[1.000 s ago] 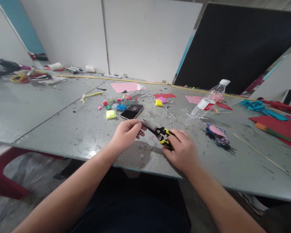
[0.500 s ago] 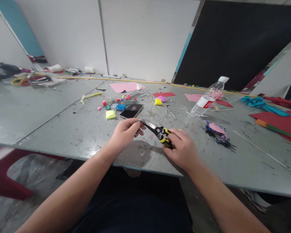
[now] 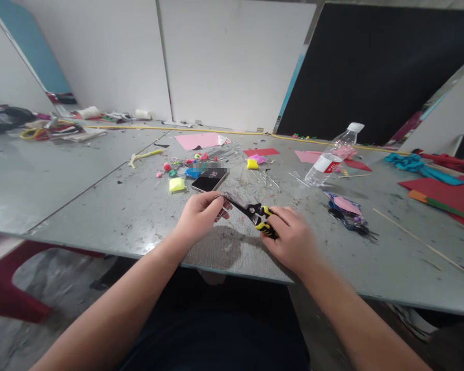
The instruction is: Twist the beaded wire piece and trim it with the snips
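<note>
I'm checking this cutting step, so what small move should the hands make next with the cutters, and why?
Probably squeeze the handles gently. The right hand grips the black-and-yellow-handled cutters, whose blade tips reach the left hand's fingertips, where a thin piece, too small to identify, seems pinched. Keep those fingertips clear of the blades over the grey table.

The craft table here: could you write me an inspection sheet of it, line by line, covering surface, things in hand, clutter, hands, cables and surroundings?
Surface: grey table, scuffed and speckled with scraps.
Things in hand: black-and-yellow cutters, blades pointing toward the left hand; what lies at the blade tips is too small to tell.
Clutter: phone, yellow clay lumps, pink paper, plastic bottle lying tilted, red sheets, thin wooden stick.
Hands: right hand grips the cutter handles; left hand pinches at the blade tips.
Cables: nothing seen.
Surroundings: white wall panels, black board, red chair.
</note>
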The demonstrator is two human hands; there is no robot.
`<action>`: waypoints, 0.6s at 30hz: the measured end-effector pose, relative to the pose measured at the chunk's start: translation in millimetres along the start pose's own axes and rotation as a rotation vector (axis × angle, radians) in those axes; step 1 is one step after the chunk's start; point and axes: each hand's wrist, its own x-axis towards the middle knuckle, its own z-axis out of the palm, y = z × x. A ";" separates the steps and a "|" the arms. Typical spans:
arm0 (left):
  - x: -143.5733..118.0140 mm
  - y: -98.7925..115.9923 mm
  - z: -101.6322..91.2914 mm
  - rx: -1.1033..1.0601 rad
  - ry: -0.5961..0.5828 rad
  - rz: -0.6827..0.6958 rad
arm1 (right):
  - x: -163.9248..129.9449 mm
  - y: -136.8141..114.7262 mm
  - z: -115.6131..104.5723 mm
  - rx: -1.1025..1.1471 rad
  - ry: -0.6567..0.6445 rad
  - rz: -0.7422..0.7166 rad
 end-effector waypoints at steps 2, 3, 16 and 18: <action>-0.3 0.5 -0.2 0.007 -0.007 -0.029 | -0.2 -0.3 -0.4 -0.029 -0.007 -0.008; -0.4 0.7 -0.2 0.006 -0.009 -0.042 | -0.3 -0.7 -0.5 -0.045 -0.013 -0.009; 0.1 4.1 1.3 -0.081 -0.013 -0.141 | 2.4 -6.4 -5.9 -0.181 -0.082 -0.032; 0.1 5.7 1.6 -0.093 -0.004 -0.172 | 2.1 -6.9 -6.8 -0.204 -0.092 -0.035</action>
